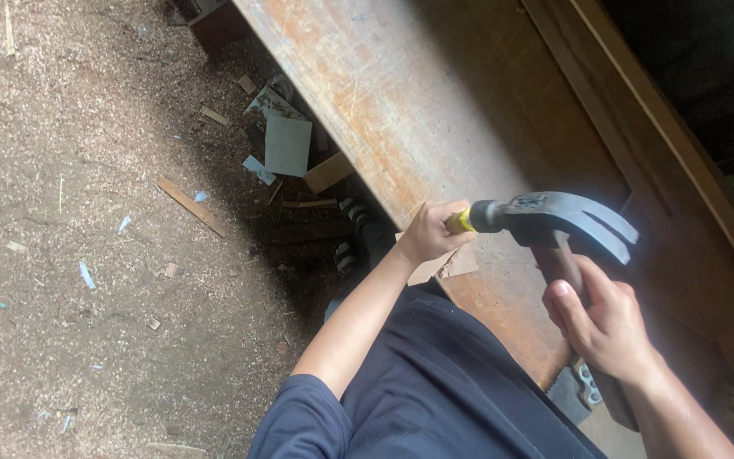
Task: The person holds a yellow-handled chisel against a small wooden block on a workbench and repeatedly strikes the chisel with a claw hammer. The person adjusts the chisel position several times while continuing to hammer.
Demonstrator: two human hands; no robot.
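The claw hammer (554, 217) lay crosswise over the workbench (367, 102), its dark steel head well in from the near edge and its split claw pointing toward the far edge, where a raised wooden rail (639, 110) ran along the bench. The left hand (429, 231) held the hammer at the yellow band where the handle met the head, fingers curled tight around it; the handle itself was hidden inside that fist. This hand sat right at the near edge of the bench, over a small pale scrap of wood or card (452, 265) that lay there on the worn top.

The right hand (606, 327) was just beneath the hammer head, further along the bench toward the person's body. Its fingers were wrapped, pressed together, around a dark reddish-brown wooden piece (564, 268) that stood up under the claw, with the thumb lying along the side of the piece. Whether the hammer head touched that piece could not be told. A small grey metal part (586, 387) showed just below the right wrist.

Off the near edge, the sawdust-covered floor (70, 255) carried offcuts: a grey square tile (287, 145), a thin wooden strip (191, 206) and bits of pale blue scrap.
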